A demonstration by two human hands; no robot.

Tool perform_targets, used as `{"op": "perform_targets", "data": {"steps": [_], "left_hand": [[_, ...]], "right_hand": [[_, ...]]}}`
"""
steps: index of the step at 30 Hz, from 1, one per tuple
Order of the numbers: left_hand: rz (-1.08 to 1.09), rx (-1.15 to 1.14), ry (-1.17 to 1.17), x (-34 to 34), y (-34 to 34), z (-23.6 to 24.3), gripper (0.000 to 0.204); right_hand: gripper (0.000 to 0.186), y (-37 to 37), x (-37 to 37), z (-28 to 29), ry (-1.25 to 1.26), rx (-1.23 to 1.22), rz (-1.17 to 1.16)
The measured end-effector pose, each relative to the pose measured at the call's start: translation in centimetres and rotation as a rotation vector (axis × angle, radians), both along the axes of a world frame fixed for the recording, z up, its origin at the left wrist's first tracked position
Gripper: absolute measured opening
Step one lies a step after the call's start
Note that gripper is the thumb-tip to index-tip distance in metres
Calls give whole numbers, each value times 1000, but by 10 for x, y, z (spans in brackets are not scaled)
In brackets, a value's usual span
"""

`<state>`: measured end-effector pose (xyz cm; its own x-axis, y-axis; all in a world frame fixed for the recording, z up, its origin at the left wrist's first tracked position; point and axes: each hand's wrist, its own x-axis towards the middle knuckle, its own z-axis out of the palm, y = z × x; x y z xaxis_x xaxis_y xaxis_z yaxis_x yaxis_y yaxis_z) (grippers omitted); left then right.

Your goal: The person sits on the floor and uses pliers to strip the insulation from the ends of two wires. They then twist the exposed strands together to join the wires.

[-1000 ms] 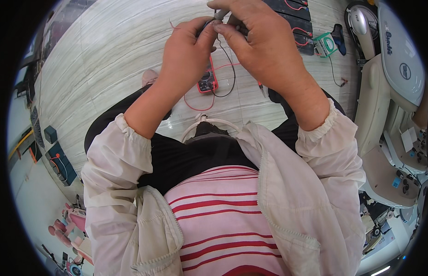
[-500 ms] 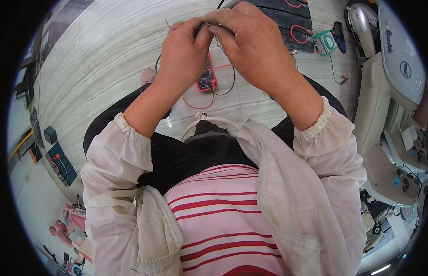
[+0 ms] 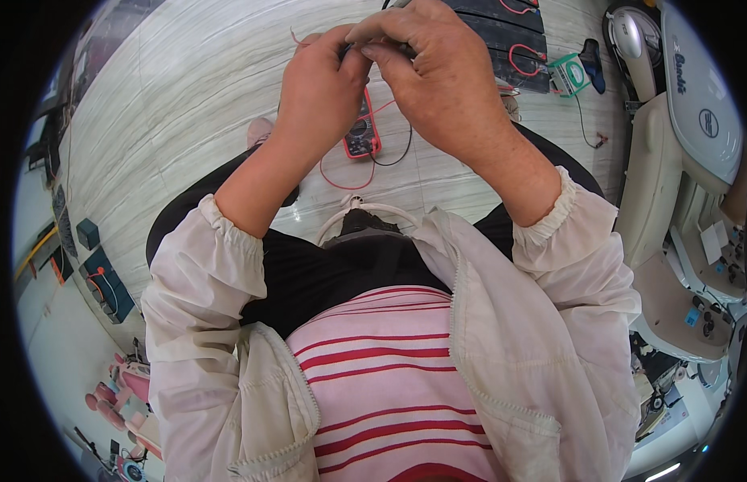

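At the top centre, my left hand (image 3: 321, 84) and my right hand (image 3: 437, 80) meet with fingertips pressed closely together around thin wire, mostly hidden by the fingers. A pale reddish wire end (image 3: 294, 37) pokes out beside my left fingers. On the floor below them lies a red-cased multimeter (image 3: 362, 140) with red and black leads looping from it.
At top right are dark battery blocks (image 3: 514, 32) with red links, a green-and-white box (image 3: 568, 76) and a dark object (image 3: 592, 64). Large cream scooter-like vehicles (image 3: 654, 177) line the right side; teal-dark blocks (image 3: 108, 281) sit at left. My knees flank the meter.
My right hand's fingers have lowered and curled over the left fingertips, covering the grey piece seen between them earlier. Both hands have shifted slightly left.
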<state>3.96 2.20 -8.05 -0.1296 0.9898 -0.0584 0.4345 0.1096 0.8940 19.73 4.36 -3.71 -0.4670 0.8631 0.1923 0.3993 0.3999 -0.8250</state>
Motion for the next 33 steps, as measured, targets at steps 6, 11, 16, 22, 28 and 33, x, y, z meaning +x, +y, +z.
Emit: {"op": "perform_targets", "data": {"steps": [6, 11, 16, 22, 28, 33], "left_hand": [[-1, 10, -19, -1, 0, -2, 25], [23, 11, -36, -1, 0, -1, 24], [26, 9, -115, -1, 1, 0, 24], [20, 2, -106, 0, 2, 1, 25], [36, -45, -125, 1, 1, 4, 26], [11, 46, -75, -1, 0, -2, 27]], "right_hand": [[11, 1, -1, 7, 11, -16, 23], [13, 1, -2, 6, 22, -23, 5], [15, -1, 0, 10, 10, -75, 16], [15, 1, 0, 3, 19, -57, 12], [16, 1, -1, 4, 16, -37, 24], [18, 1, 0, 4, 6, -38, 29]]}}
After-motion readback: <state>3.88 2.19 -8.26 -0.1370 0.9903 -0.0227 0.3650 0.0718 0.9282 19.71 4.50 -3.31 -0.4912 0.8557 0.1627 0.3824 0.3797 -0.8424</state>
